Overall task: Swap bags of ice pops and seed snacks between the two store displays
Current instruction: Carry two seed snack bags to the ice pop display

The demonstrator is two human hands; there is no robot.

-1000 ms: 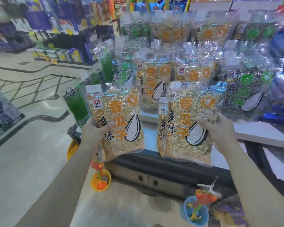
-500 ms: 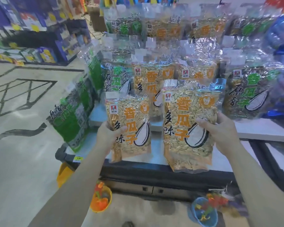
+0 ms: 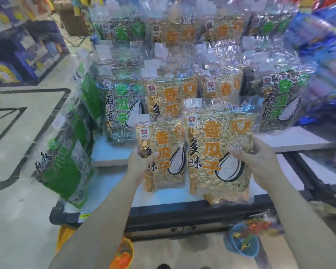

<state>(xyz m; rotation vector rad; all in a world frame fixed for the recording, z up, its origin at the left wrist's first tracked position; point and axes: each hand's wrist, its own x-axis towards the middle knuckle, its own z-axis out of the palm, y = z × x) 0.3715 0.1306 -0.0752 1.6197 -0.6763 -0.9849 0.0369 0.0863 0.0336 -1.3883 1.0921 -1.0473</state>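
I hold two clear bags of pale seed snacks with orange lettering over the front of a display table [image 3: 192,207]. My left hand [image 3: 139,166] grips the smaller-looking bag [image 3: 163,154] at its left edge. My right hand [image 3: 260,162] grips the larger bag [image 3: 219,158] at its right edge, thumb on the front. The two bags touch side by side, upright. Behind them stand rows of similar orange-label bags [image 3: 169,98] and green-label bags [image 3: 122,109]. No ice pops can be made out.
Green-label bags [image 3: 66,167] lean along the table's left side. Blue packaging [image 3: 322,55] is stacked at the right, blurred. On the floor below sit an orange toy bucket [image 3: 124,255] and a blue toy bucket [image 3: 242,243]. Shelving [image 3: 27,51] stands at the far left.
Both bags have moved forward over the table and closer together until they touch. The view has shifted nearer to the display.
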